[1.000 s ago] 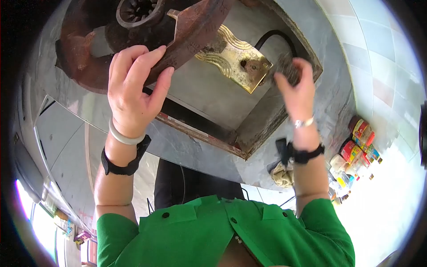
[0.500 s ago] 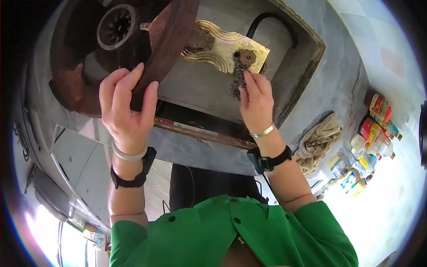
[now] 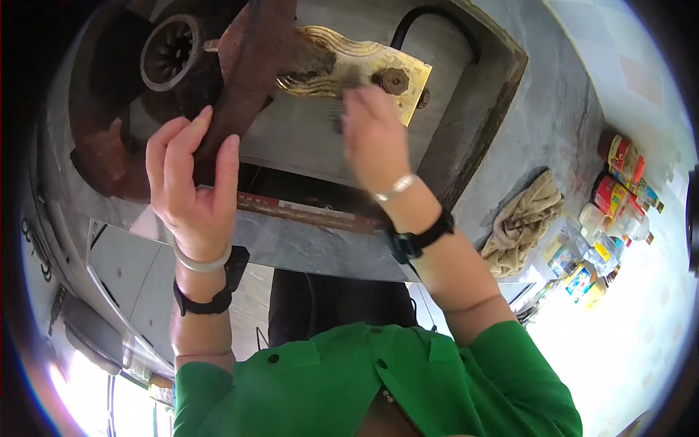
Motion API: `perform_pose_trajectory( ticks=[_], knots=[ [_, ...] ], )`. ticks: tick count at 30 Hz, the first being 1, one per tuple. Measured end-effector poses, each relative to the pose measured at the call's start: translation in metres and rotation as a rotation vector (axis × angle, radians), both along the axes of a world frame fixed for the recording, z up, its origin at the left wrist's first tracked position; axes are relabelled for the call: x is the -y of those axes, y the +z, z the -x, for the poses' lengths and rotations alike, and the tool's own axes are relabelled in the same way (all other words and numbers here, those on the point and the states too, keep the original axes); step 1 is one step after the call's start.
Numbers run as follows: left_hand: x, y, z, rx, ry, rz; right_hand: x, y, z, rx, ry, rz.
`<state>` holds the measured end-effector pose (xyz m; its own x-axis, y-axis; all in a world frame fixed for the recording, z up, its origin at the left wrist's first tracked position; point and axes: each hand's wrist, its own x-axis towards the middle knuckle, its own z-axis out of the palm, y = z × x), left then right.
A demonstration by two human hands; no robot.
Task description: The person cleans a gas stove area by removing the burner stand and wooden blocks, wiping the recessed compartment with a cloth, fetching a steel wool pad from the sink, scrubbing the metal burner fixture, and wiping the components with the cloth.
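My left hand [image 3: 188, 182] is closed round the rim of a rusty brown metal stove body [image 3: 251, 87], tilted up at the upper left with a round burner ring [image 3: 172, 52] in it. My right hand [image 3: 377, 142], smeared by motion, presses a dark steel wool scrubber [image 3: 338, 116] near the lower edge of a gold-coloured panel [image 3: 357, 60]. Fingers and blur hide most of the scrubber. The panel has wavy ridges, dark grime towards its left, and a brown round knob [image 3: 395, 81] near its right end.
Beneath the stove lies a rectangular cutout with a worn edge [image 3: 489, 135] in the grey countertop [image 3: 542, 109]. A black hose [image 3: 444, 18] curves inside it. To the right sit a crumpled beige cloth [image 3: 526, 218] and several jars and bottles [image 3: 619, 193].
My right hand has swept left along the panel with the steel wool, away from beside the knob. My left hand keeps its hold on the rim; the whole view has shifted slightly.
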<state>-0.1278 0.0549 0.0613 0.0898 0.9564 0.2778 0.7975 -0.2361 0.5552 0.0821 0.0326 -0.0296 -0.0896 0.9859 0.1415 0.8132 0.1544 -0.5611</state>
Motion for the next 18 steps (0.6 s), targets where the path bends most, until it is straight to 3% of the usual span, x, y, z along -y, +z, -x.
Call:
perform_pose_trajectory(
  ticks=[2, 6, 10, 18],
  knots=[
    [0.002, 0.002, 0.0, -0.008, -0.005, 0.018, -0.006, 0.0, 0.012, -0.004, 0.04, -0.03],
    [0.002, 0.001, 0.002, 0.001, -0.003, 0.037, 0.028, 0.016, -0.034, 0.032, -0.271, 0.195],
    [0.001, 0.001, 0.003, 0.002, -0.016, 0.006, 0.001, 0.006, 0.015, 0.059, -0.102, 0.033],
    [0.0, 0.003, 0.002, 0.015, -0.037, 0.002, 0.023, 0.029, 0.008, 0.246, -0.212, 0.426]
  ],
)
